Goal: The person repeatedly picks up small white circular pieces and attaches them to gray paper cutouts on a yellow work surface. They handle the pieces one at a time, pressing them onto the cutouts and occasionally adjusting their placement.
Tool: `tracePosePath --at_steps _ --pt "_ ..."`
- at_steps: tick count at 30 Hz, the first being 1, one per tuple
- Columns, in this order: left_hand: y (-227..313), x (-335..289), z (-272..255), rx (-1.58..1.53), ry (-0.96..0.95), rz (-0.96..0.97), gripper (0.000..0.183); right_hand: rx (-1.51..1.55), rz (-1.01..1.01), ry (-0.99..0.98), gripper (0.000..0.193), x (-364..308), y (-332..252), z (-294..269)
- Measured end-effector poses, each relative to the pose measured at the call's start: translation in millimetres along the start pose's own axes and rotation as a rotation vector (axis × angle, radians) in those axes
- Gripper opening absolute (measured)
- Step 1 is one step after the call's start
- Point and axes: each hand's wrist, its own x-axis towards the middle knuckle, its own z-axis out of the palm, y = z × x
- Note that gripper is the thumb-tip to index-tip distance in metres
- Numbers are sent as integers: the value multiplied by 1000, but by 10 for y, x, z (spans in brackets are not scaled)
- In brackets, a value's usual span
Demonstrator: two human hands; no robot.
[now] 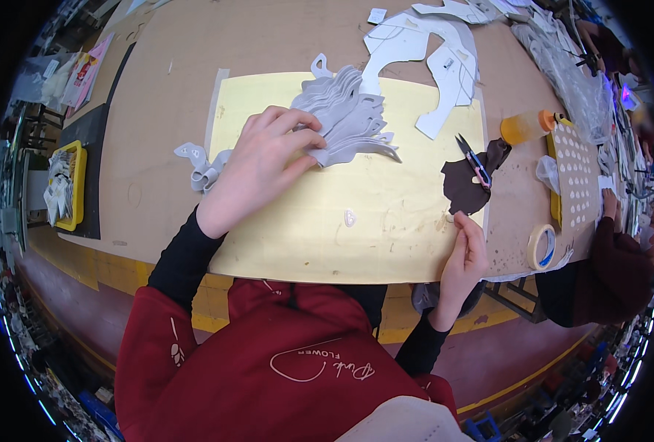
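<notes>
A thick pile of grey soft cut pieces lies fanned out on the yellow sheet. My left hand is at the pile's left edge, its curled fingers and thumb closed on the edge of the grey pieces. Low on the right of the sheet, my right hand pinches a small pale piece between thumb and fingertips. Just beyond it rests a dark brown scrap with thread snips on top. One small pale patch sits alone between my hands.
The yellow sheet is taped to a brown table. White pattern pieces lie at the back right. Along the right are an orange-capped bottle, a board of pale patches and tape. Loose grey pieces lie left; another person sits right.
</notes>
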Motion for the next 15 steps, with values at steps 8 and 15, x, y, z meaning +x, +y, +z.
tracePosePath --at_steps 8,15 --pt "9 15 -67 -67 -74 -35 11 -47 41 32 29 -4 -18 24" --pt "87 -60 -33 23 -71 64 19 -357 -45 67 29 -2 -53 -58"
